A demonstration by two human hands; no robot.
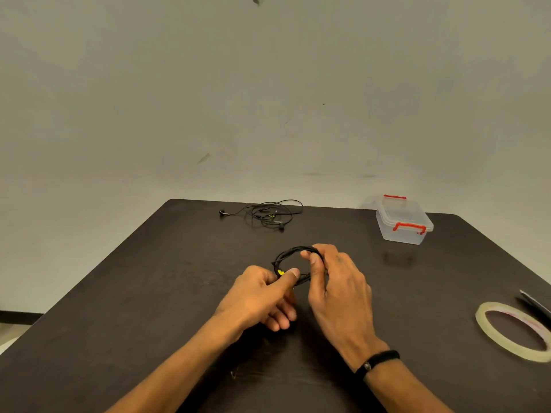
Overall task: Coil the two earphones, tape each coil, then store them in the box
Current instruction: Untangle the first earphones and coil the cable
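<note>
A coiled black earphone with a small yellow mark is held over the middle of the dark table. My left hand pinches the coil's near-left side between thumb and fingers. My right hand grips the coil's right side, fingers curled over the loops. A second black earphone lies loose and uncoiled near the table's far edge. A clear plastic box with red latches stands shut at the far right. A roll of clear tape lies flat at the right edge.
A dark flat object pokes in at the right edge behind the tape roll. A plain wall rises behind the table. My right wrist wears a black band.
</note>
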